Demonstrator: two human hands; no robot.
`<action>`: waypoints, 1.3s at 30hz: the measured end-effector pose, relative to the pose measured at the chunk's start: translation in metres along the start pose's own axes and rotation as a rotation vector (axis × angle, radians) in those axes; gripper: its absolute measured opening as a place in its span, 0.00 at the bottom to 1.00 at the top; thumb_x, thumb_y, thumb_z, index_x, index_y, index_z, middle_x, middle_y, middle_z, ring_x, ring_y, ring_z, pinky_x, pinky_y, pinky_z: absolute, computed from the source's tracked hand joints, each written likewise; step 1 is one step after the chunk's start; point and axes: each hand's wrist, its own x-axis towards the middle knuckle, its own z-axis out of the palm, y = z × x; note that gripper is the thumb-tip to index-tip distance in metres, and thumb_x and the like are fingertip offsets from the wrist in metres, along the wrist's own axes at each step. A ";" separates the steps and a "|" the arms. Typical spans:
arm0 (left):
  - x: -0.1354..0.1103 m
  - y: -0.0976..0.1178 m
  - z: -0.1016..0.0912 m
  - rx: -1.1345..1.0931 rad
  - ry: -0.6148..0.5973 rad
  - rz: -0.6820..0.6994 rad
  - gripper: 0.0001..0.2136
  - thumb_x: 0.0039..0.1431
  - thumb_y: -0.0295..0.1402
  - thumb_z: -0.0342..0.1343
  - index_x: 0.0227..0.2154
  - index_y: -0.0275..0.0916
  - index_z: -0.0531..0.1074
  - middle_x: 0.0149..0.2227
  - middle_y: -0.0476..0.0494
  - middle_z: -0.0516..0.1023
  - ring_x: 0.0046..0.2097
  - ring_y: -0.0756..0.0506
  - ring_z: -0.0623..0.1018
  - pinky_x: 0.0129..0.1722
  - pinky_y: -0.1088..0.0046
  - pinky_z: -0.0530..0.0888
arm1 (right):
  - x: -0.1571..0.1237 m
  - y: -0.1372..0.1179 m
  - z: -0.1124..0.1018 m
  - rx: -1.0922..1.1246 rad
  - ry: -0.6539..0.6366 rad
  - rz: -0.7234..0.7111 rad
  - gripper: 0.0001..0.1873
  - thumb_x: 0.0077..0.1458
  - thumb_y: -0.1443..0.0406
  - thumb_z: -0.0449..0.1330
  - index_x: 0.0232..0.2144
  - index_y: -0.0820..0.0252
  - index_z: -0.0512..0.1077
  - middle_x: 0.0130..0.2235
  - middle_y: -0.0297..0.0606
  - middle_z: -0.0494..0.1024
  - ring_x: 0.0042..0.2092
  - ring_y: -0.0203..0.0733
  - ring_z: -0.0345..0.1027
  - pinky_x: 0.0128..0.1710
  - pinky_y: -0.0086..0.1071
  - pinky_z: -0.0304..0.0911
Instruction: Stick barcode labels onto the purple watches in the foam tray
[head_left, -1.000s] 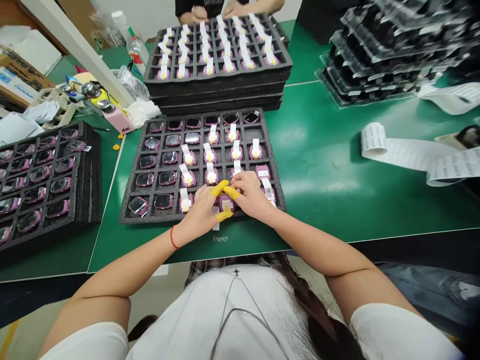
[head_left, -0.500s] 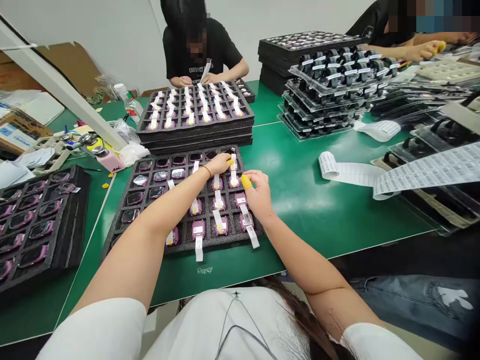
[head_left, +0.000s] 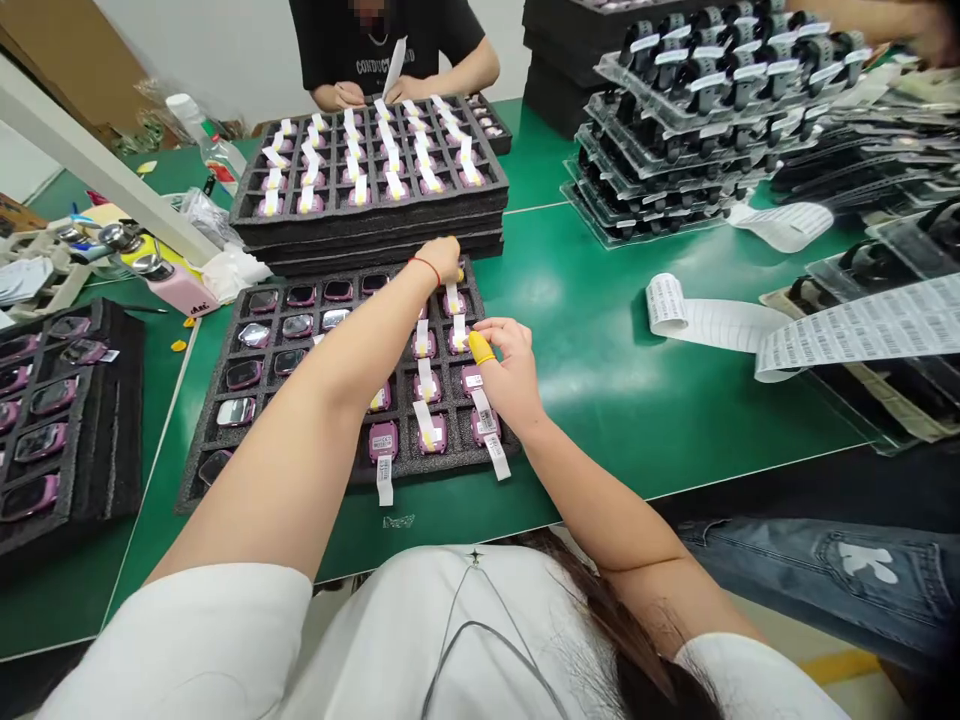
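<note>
Across the green surface (head_left: 600, 400), the stack (head_left: 367, 230) stands close behind the foam tray's (head_left: 409, 437) far edge; bare room runs from the tray's right edge to the label strip (head_left: 847, 335). The left hand (head_left: 441, 262) bends over the far right corner, its grip too hidden to tell whether it pinches anything. The right hand's (head_left: 511, 368) grip, thumb and fingers slightly apart, is beside a watch (head_left: 457, 341) in its cell.

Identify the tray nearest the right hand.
The front middle foam tray: the right hand is over its right edge. The back stack and left stack are both farther away.
</note>
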 end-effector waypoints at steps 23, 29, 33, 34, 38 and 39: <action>-0.319 -0.066 0.068 -0.525 0.075 0.186 0.11 0.63 0.33 0.55 0.48 0.40 0.72 0.48 0.41 0.77 0.47 0.43 0.74 0.49 0.60 0.72 | -0.058 -0.015 0.034 0.043 -0.796 -0.176 0.06 0.54 0.72 0.58 0.27 0.57 0.69 0.31 0.34 0.72 0.33 0.36 0.65 0.32 0.33 0.64; -0.319 -0.078 0.074 -0.520 0.276 0.281 0.05 0.62 0.30 0.57 0.40 0.41 0.76 0.48 0.42 0.77 0.48 0.45 0.74 0.49 0.62 0.72 | -0.054 -0.018 0.026 0.049 -0.834 -0.471 0.04 0.58 0.69 0.60 0.31 0.57 0.74 0.38 0.40 0.77 0.39 0.37 0.73 0.36 0.32 0.70; -0.320 -0.081 0.077 -0.563 0.326 0.307 0.06 0.63 0.29 0.56 0.40 0.40 0.76 0.47 0.41 0.78 0.48 0.46 0.75 0.49 0.62 0.73 | -0.053 -0.020 0.024 0.026 -0.903 -0.539 0.04 0.60 0.66 0.59 0.34 0.56 0.74 0.42 0.42 0.79 0.42 0.38 0.74 0.40 0.32 0.72; -0.320 -0.082 0.077 -0.569 0.326 0.307 0.05 0.63 0.29 0.56 0.40 0.40 0.76 0.47 0.41 0.78 0.47 0.46 0.75 0.49 0.62 0.73 | -0.053 -0.020 0.025 0.018 -0.906 -0.515 0.04 0.60 0.67 0.58 0.34 0.56 0.74 0.41 0.41 0.79 0.42 0.38 0.74 0.41 0.32 0.72; -0.319 -0.083 0.080 -0.583 0.347 0.315 0.04 0.61 0.30 0.59 0.37 0.39 0.77 0.45 0.41 0.79 0.46 0.46 0.76 0.47 0.65 0.74 | -0.057 -0.017 0.030 -0.010 -0.883 -0.428 0.02 0.59 0.67 0.59 0.36 0.57 0.71 0.36 0.38 0.78 0.39 0.39 0.73 0.38 0.34 0.71; -0.319 -0.083 0.080 -0.588 0.348 0.323 0.04 0.60 0.29 0.60 0.37 0.39 0.77 0.45 0.41 0.79 0.46 0.46 0.76 0.47 0.65 0.74 | -0.058 -0.016 0.031 -0.019 -0.873 -0.429 0.02 0.59 0.67 0.60 0.37 0.57 0.71 0.36 0.38 0.78 0.37 0.39 0.73 0.36 0.34 0.70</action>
